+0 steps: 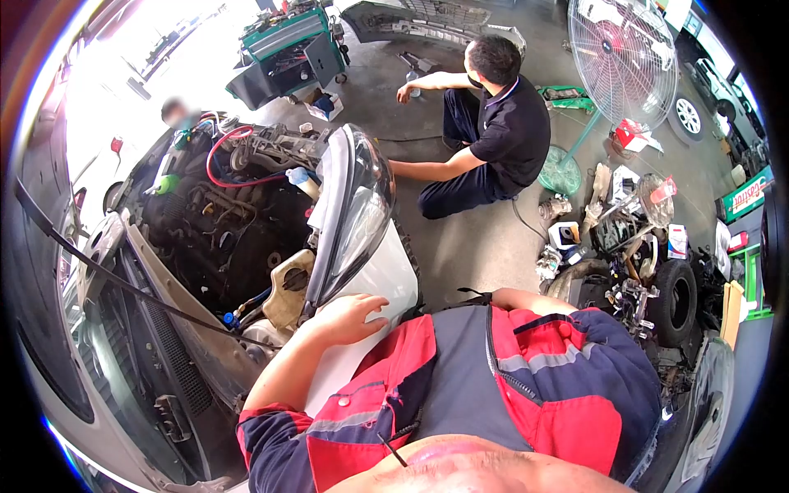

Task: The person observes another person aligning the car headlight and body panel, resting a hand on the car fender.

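My left hand (355, 319) rests on the white fender (378, 283) of a car, just below the headlight (362, 197). Its fingers are loosely bent and apart, and nothing shows in them. My right forearm (534, 302) crosses in front of my waist. A black strap (475, 294) shows at its end; the fingers of my right hand are hidden behind my jacket. Close to my left hand, inside the engine bay, sits a yellowed plastic reservoir (288, 287). A red hose (218, 160) curves over the engine (222, 214).
Beyond the headlight a person (501, 123) squats, one arm reaching toward the car's front. A large fan (625, 57) stands behind them. Car parts and a tire (675, 300) crowd the right side. A green tool cart (283, 49) and a removed bumper (427, 25) are further back.
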A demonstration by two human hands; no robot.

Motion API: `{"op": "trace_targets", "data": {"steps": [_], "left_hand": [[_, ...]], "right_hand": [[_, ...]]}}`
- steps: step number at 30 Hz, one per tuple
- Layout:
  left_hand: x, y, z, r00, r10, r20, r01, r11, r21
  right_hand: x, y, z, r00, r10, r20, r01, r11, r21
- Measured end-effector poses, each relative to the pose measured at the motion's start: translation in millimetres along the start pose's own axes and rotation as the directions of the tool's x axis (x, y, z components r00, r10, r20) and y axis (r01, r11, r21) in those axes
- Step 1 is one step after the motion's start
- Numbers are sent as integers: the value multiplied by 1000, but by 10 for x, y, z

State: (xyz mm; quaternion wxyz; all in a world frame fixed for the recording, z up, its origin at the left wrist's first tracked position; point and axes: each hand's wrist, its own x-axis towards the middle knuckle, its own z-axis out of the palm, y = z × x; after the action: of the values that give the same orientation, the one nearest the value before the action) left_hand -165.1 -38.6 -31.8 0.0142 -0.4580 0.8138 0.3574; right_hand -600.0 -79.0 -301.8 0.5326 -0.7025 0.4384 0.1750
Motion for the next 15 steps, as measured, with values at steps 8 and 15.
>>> {"op": "trace_targets", "data": {"steps": [8,15], "left_hand": [[8,-8,-3,1000,3,-4,-3,1000,-4],[12,-14,0,1000,17,-11,-17,1000,-3]], "right_hand": [[27,52,31,998,48,29,-52,989,139],[219,117,105,968,249,29,-250,954,163]]}}
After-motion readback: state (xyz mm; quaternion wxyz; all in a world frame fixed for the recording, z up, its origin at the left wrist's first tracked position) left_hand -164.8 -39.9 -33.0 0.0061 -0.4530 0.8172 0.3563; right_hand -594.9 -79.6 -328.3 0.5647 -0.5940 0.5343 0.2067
